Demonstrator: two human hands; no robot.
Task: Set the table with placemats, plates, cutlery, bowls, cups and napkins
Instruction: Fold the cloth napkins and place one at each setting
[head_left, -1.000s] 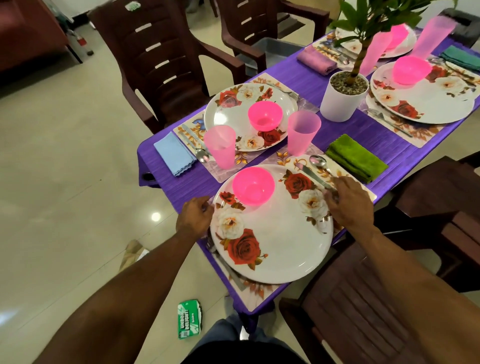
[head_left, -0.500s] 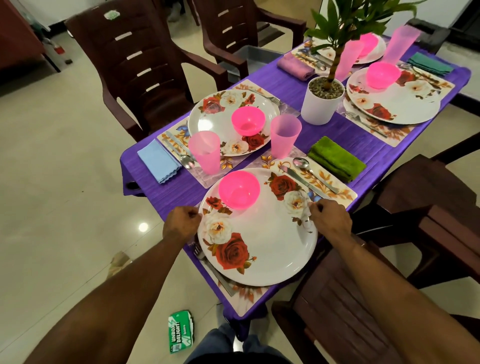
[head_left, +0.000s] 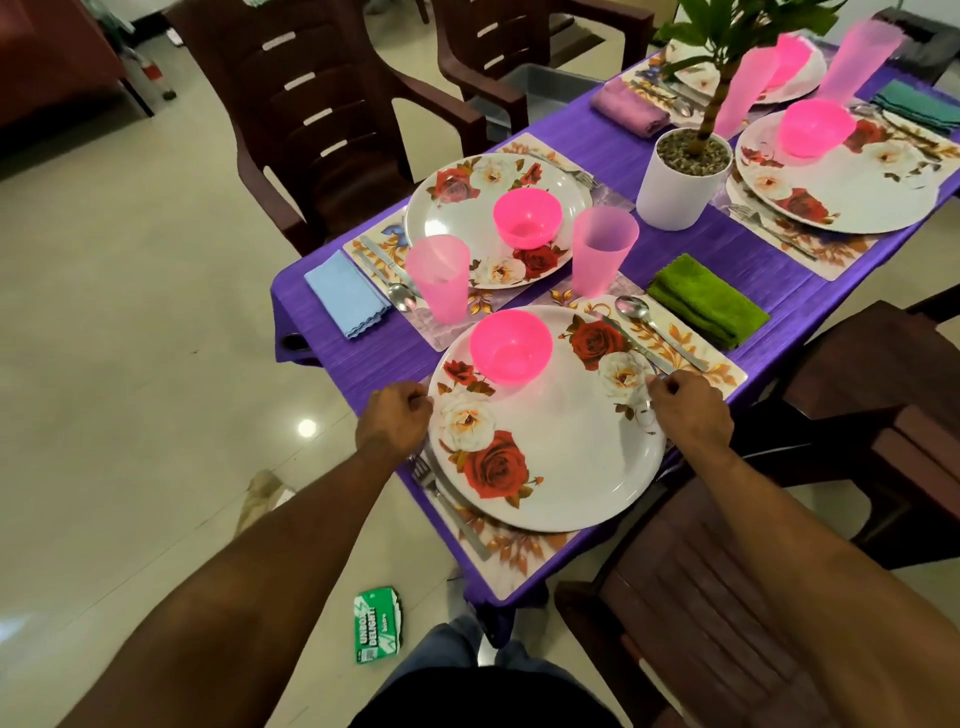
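A white rose-patterned plate (head_left: 566, 457) lies on a floral placemat (head_left: 519, 564) at the near end of the purple table (head_left: 597, 150). A pink bowl (head_left: 510, 345) sits on its far side. My left hand (head_left: 395, 418) grips the plate's left rim with curled fingers. At the right rim my right hand (head_left: 688, 410) does the same. A fork (head_left: 447, 506) lies left of the plate. To the right are a knife and spoon (head_left: 657, 330), a green napkin (head_left: 706, 301) and, further back, a pink cup (head_left: 604, 249).
A second setting behind has a plate (head_left: 462, 213), bowl, pink cup (head_left: 437, 277) and blue napkin (head_left: 345, 293). A potted plant (head_left: 683, 176) stands mid-table, with more settings beyond. Brown chairs (head_left: 322, 119) surround the table; one (head_left: 727, 597) is at my right. A green packet (head_left: 377, 623) lies on the floor.
My right hand left the knife and spoon and came back to the plate's right rim. My left hand stayed at the left rim.
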